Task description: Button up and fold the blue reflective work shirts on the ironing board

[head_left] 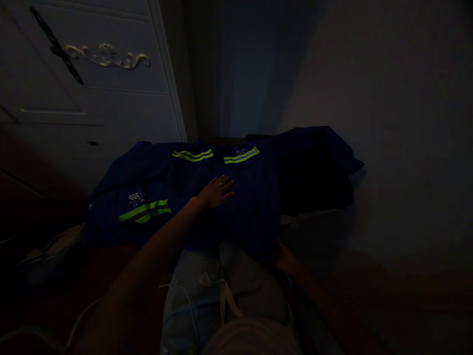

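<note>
The work jacket (240,207) is seen to be of dark blue woven cloth, matt and lightly creased, where the left hand (216,191) is laid flat on it. Its yellow-green bands (192,155) are made of a brighter, glossier reflective tape. The trousers (195,276) are of pale grey, soft matt cloth, crossed by a flat white woven drawstring (225,296). The cabinet door (121,113) is finished in smooth white paint with a faint sheen, and its scrolled handle (107,56) looks like pale polished metal. The wall (406,98) is plain and matt
</note>
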A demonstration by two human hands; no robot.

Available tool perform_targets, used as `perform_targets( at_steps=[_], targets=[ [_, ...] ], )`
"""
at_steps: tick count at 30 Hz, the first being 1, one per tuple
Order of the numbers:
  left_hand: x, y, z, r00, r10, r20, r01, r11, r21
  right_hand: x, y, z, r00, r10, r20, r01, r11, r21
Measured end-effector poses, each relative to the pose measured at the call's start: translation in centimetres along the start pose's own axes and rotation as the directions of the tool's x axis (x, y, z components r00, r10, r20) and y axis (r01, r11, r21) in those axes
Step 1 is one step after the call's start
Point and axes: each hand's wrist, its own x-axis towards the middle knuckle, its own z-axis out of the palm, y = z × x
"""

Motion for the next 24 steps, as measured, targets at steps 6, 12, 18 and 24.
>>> perform_targets(
  at_steps=[6, 12, 18, 24],
  targets=[
    [-0.1, -0.7, -0.3, 0.999, 0.031, 0.022, -0.031, 0.999, -0.034, -0.1, -0.8, 1.7, 0.982, 0.002, -0.191, 0.024, 0.990, 0.136],
    [-0.2, -0.9, 0.1, 0.999, 0.035, -0.005, -0.035, 0.999, -0.022, -8.7, -1.5, -2.8, 0.939, -0.032, -0.344, 0.094, 0.982, 0.165],
    [-0.1, -0.7, -0.1, 0.999, 0.034, 0.015, -0.033, 0.999, -0.014, -14.0, 0.1, -5.2, 0.862, 0.009, -0.507, 0.123, 0.966, 0.227],
    [-0.3, -0.6, 0.0, 0.999, 0.036, 0.012, -0.036, 0.999, -0.004, -12.9, 2.7, -6.9, 0.810, 0.074, -0.581, 0.046, 0.981, 0.189]
  ],
)
